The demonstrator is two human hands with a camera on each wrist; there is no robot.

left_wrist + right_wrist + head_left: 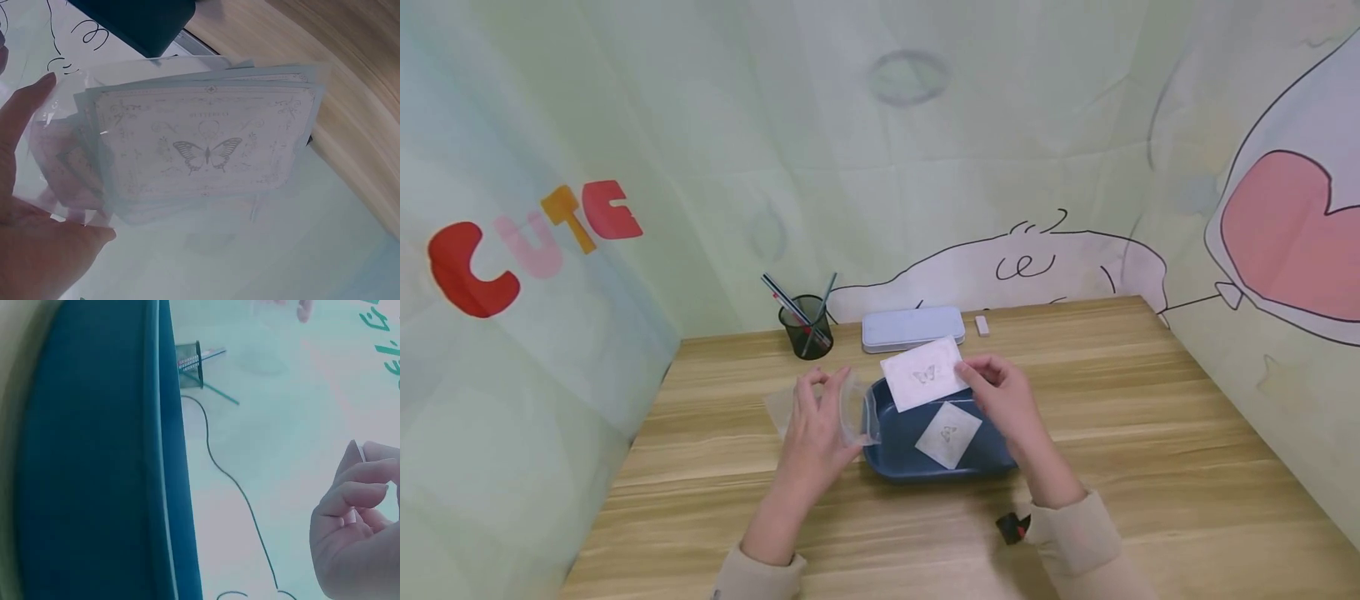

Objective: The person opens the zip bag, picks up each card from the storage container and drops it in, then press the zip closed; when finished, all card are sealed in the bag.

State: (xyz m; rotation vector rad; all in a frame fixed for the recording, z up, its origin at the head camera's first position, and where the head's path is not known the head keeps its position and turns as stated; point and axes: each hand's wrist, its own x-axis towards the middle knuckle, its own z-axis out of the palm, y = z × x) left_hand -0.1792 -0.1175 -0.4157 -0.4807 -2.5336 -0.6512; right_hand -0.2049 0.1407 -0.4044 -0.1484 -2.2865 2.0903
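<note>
My left hand [812, 429] grips a clear plastic bag [240, 212] by its end, thumb and fingers spread around it. Through the plastic shows a stack of pale cards [206, 125], the front one printed with a butterfly. Between thumb and fingertips, my right hand [1007, 400] pinches the corner of a white butterfly card [910, 387] over a dark blue tray [891, 468]. Inside the tray lies a smaller square paper piece [958, 446] with a grey butterfly print. In the right wrist view, the pinched card shows only as a thin edge.
Behind the tray stand a black mesh pen holder [805, 333] with several pens and a pale blue pencil case [913, 327]. To the case's right lies a small eraser [982, 326]. A printed curtain [760, 167] closes off the back and sides of the wooden table [1150, 433].
</note>
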